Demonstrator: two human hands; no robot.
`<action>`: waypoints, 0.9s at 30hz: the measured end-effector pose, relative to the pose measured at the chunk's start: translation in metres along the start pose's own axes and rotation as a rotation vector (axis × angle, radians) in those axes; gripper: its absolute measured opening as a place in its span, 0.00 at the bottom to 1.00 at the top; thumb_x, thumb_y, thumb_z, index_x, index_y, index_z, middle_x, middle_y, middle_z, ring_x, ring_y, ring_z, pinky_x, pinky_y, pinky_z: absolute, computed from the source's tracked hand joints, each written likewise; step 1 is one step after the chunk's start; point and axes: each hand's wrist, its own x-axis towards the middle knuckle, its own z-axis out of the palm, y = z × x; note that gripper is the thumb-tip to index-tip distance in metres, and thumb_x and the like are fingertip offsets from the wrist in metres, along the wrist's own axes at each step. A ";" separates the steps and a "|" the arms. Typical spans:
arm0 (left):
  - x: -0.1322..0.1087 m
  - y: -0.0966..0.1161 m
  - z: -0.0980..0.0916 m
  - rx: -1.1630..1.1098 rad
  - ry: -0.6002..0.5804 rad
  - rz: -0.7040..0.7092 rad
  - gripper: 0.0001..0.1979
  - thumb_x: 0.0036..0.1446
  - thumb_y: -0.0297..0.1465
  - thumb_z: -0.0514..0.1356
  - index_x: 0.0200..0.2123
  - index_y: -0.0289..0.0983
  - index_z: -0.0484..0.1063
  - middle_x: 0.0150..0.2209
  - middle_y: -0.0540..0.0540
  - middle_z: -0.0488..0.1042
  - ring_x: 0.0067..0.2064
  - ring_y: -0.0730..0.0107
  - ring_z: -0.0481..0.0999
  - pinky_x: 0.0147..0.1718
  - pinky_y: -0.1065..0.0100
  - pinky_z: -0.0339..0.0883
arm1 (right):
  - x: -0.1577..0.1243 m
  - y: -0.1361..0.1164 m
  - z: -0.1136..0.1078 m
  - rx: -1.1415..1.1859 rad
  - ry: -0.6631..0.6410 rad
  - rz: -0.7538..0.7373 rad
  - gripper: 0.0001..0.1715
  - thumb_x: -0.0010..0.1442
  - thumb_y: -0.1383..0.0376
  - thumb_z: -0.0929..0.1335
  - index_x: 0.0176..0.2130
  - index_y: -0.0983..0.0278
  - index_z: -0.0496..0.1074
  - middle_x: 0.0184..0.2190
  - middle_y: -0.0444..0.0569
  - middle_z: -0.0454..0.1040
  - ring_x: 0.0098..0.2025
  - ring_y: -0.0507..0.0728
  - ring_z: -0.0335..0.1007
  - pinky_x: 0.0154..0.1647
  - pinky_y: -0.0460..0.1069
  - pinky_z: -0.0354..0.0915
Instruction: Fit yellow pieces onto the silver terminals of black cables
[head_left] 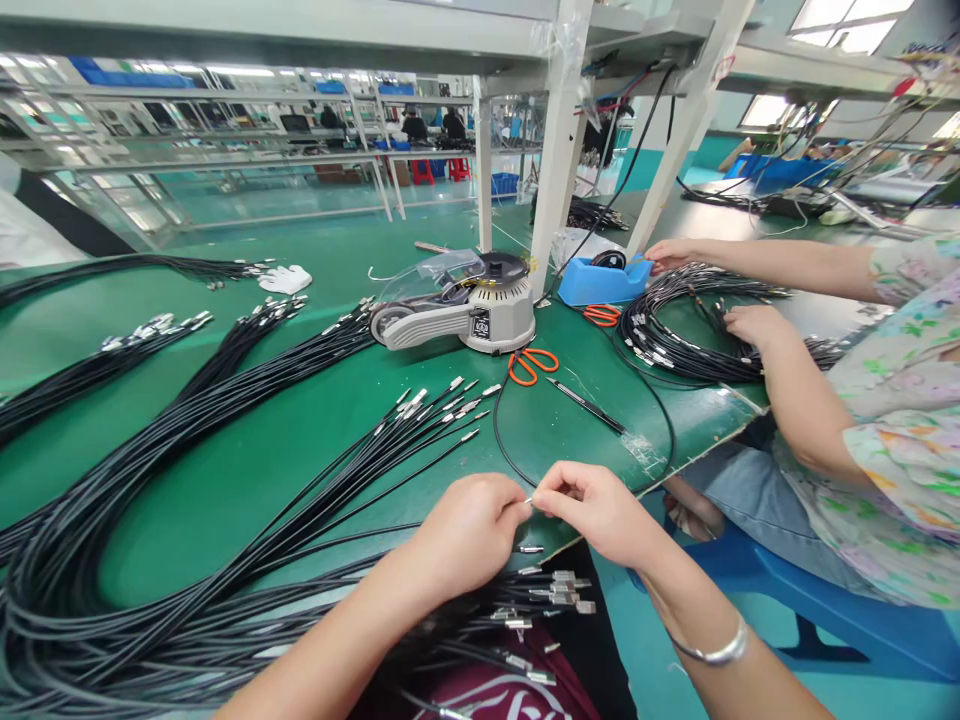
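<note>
Green flat-topped counter (225, 480) carries everything. Large black cable bundle with silver metal ends (45, 590) looped across left and near side; whether those ends are finished, cannot tell. Left hand (474, 535) and right hand (604, 508) meet at near edge. Thin black cable (496, 425) curves from hands far, toward orange-handled scissors (533, 366). Small silver metal tip (529, 500) between hands, both grips pinching it. Judged mid-step: one piece in work, not yet set down; number left unclear.
</note>
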 end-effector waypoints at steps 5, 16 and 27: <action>0.012 -0.026 -0.024 0.194 0.254 -0.064 0.13 0.61 0.35 0.51 0.38 0.38 0.74 0.36 0.45 0.76 0.40 0.65 0.73 0.41 0.68 0.64 | -0.026 0.000 -0.012 -0.079 -0.171 0.085 0.10 0.56 0.61 0.67 0.26 0.63 0.72 0.23 0.44 0.74 0.26 0.53 0.67 0.27 0.46 0.60; 0.020 -0.050 -0.007 0.317 0.390 -0.060 0.12 0.61 0.28 0.49 0.37 0.37 0.72 0.35 0.44 0.75 0.38 0.66 0.73 0.40 0.66 0.66 | 0.053 -0.012 0.010 0.186 0.063 0.114 0.15 0.56 0.56 0.66 0.32 0.66 0.72 0.26 0.47 0.74 0.25 0.50 0.68 0.24 0.45 0.62; -0.001 -0.068 -0.019 -0.340 0.383 -0.245 0.07 0.52 0.30 0.57 0.35 0.37 0.72 0.26 0.51 0.72 0.30 0.69 0.72 0.32 0.69 0.66 | 0.079 -0.025 0.038 0.306 0.055 0.042 0.07 0.48 0.66 0.72 0.23 0.68 0.73 0.18 0.44 0.72 0.21 0.50 0.66 0.25 0.45 0.61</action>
